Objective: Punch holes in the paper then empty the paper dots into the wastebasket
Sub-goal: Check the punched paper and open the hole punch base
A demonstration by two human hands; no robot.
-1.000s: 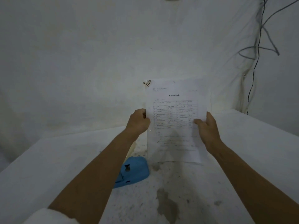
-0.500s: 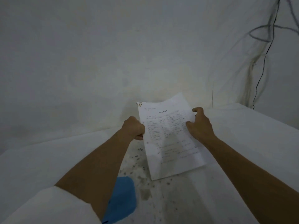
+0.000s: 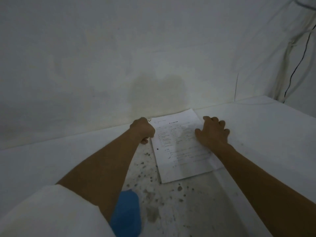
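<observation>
Under the left forearm, a blue object point(image 3: 126, 214) is mostly hidden and blurred. On the white counter point(image 3: 265, 134) lies the paper point(image 3: 181, 151); left hand point(image 3: 142, 130) pinches its edge, right hand point(image 3: 212, 132) rests open on it.

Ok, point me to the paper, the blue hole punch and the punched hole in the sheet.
paper point(image 3: 184, 161), head view, lower middle of the sheet.
blue hole punch point(image 3: 127, 214), head view, visible top, partly behind the left forearm.
punched hole point(image 3: 157, 149), head view, dark dot by the sheet's left edge.
</observation>
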